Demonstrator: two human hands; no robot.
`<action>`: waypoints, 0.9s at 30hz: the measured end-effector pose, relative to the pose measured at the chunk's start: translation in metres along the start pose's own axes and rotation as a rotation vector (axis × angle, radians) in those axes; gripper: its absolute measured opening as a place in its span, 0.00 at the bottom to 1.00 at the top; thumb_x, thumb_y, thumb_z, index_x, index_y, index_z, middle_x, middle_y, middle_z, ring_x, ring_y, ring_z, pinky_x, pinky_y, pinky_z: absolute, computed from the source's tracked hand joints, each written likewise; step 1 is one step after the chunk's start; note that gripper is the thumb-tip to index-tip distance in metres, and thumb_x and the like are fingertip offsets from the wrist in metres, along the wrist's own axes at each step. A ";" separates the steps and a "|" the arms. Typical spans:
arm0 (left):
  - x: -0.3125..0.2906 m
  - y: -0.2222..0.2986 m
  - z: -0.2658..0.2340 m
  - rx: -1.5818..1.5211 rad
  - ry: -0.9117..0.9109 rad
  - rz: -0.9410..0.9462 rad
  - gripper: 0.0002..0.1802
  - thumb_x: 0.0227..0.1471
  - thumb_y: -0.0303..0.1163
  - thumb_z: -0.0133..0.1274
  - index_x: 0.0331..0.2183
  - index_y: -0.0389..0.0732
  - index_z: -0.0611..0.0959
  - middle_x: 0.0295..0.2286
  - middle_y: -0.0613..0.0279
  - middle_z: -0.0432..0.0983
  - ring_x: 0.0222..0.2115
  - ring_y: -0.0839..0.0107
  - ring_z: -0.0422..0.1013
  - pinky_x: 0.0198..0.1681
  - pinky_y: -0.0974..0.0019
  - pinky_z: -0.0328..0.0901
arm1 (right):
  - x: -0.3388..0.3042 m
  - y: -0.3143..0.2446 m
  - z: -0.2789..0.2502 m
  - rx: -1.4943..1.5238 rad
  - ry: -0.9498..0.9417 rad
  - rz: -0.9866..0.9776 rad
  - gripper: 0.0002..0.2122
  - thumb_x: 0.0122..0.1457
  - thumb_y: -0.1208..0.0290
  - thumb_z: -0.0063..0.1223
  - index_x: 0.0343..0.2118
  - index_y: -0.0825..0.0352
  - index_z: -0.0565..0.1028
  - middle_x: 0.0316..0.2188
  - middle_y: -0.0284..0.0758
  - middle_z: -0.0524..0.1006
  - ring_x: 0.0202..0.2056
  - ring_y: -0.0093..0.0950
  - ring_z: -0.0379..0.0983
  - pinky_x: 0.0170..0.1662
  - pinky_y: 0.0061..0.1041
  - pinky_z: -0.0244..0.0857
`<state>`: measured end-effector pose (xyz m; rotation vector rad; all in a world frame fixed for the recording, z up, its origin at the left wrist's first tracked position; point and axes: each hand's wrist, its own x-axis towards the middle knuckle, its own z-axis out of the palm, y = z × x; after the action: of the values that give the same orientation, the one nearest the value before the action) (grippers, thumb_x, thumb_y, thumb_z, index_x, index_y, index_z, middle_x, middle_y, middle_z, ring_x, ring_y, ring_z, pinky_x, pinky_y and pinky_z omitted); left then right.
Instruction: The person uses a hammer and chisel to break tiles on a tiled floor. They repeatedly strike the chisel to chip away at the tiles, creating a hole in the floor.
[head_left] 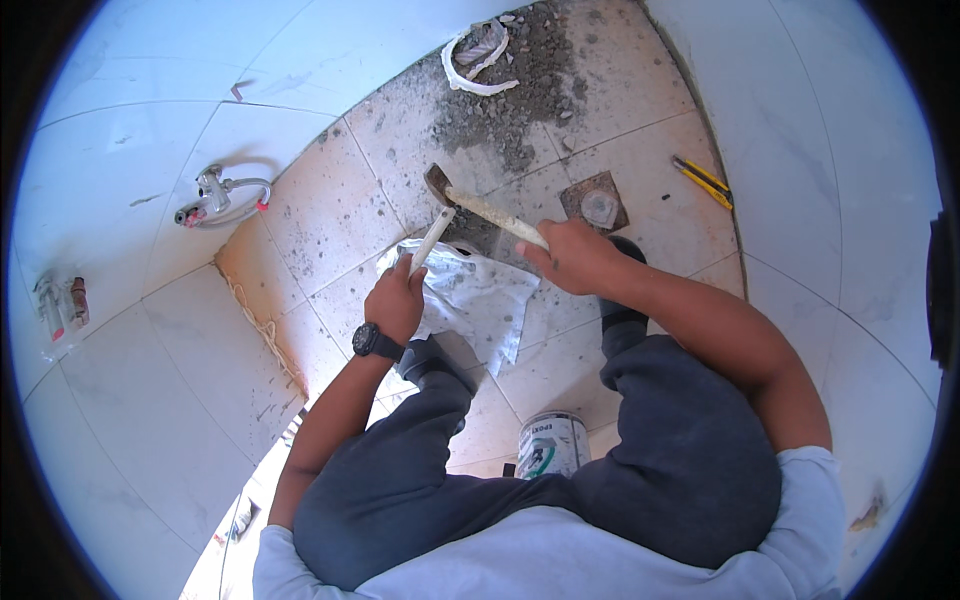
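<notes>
My right hand (575, 255) is closed round the pale, spattered handle of a hammer (497, 215). Its dark head lies to the left, low over the floor. In my closed left hand (395, 300) is a pale, narrow bar (432, 238), pointing up and away with its far end close to the hammer head; its exact kind I cannot make out. A crumpled white plastic sheet (480, 300) covers the tiles below both hands. Just beyond the bar, dark grey debris surrounds a hole (462, 247) at the sheet's edge.
Grey rubble (525, 95) and a broken white ring (480, 85) lie at the far wall. A square floor drain (597, 203) and a yellow utility knife (705, 182) are to the right. A tap (213, 190) juts from the left wall. Between my legs stands a can (553, 443).
</notes>
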<state>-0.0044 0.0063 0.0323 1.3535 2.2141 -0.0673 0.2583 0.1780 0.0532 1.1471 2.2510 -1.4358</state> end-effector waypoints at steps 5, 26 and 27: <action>-0.006 -0.011 0.011 -0.038 -0.053 -0.046 0.24 0.65 0.45 0.50 0.53 0.38 0.80 0.33 0.40 0.81 0.34 0.43 0.78 0.37 0.46 0.71 | 0.002 0.005 0.007 0.014 -0.002 -0.013 0.22 0.69 0.53 0.49 0.35 0.75 0.76 0.27 0.54 0.79 0.31 0.53 0.79 0.38 0.48 0.71; -0.004 -0.027 0.032 -0.119 -0.022 -0.027 0.24 0.62 0.42 0.54 0.54 0.38 0.80 0.32 0.39 0.81 0.35 0.41 0.78 0.39 0.46 0.71 | 0.013 0.009 0.037 0.032 0.035 -0.096 0.20 0.69 0.54 0.48 0.41 0.72 0.75 0.29 0.53 0.80 0.34 0.55 0.78 0.39 0.50 0.71; -0.004 -0.027 0.032 -0.125 -0.034 -0.039 0.24 0.62 0.42 0.55 0.54 0.38 0.80 0.32 0.38 0.81 0.35 0.41 0.78 0.39 0.46 0.71 | 0.013 0.007 0.037 0.003 -0.020 -0.043 0.20 0.69 0.53 0.48 0.40 0.72 0.75 0.29 0.53 0.80 0.34 0.55 0.78 0.39 0.50 0.71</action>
<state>-0.0126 -0.0203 0.0003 1.2328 2.1787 0.0335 0.2471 0.1542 0.0228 1.0871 2.2735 -1.4605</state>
